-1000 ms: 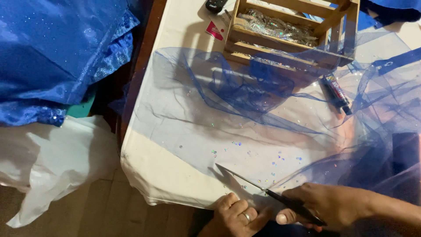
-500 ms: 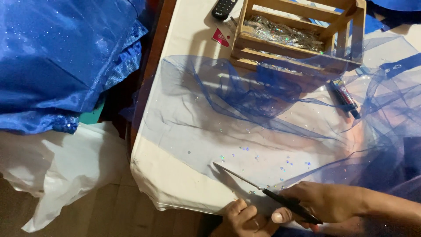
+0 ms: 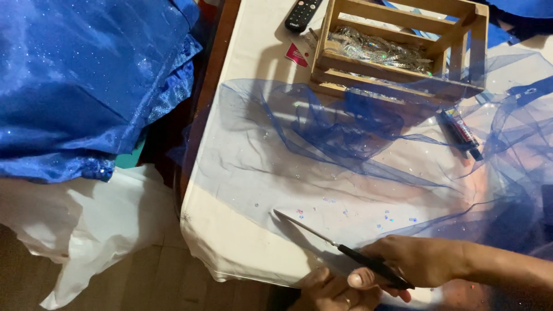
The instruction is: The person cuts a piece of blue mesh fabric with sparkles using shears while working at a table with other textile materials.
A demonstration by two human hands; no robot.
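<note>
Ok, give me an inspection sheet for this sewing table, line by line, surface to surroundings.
Surface: table under a cream cover.
Job's things: sheer blue tulle spread across it; scissors, blades on the tulle's near edge.
Clutter: wooden crate with silvery trim, remote, red card, dark tube, loose sequins.
Grippers: right hand grips the scissors; left hand at the table's near edge, ring on.
Cables: nothing seen.
Surroundings: shiny blue fabric, white cloth, wood floor.

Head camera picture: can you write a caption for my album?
Right hand runs scissors along sheer blue tulle on a cream-covered table, left hand steadying its edge.
</note>
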